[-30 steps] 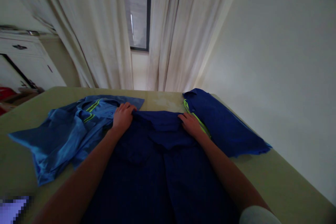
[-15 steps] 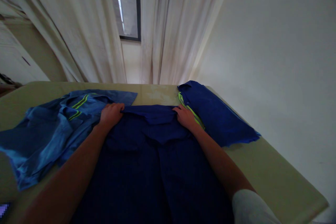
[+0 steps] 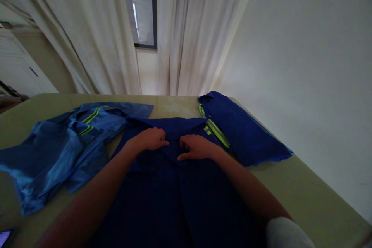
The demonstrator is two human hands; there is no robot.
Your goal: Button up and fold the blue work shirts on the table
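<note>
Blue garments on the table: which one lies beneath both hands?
The middle, dark blue garment: the left hand and right hand are over it, but over neither the paler, crumpled garment at left nor the other dark garment at right.

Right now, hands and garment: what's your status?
Left hand loosely curled, right hand partly open, both over dark blue garment. Garment spread on table. Light blue shirt close left, more blue clothing close right.

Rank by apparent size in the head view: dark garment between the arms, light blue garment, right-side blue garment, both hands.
1. Dark garment
2. Light blue garment
3. Right-side blue garment
4. Left hand and right hand: too alike to rank
</note>
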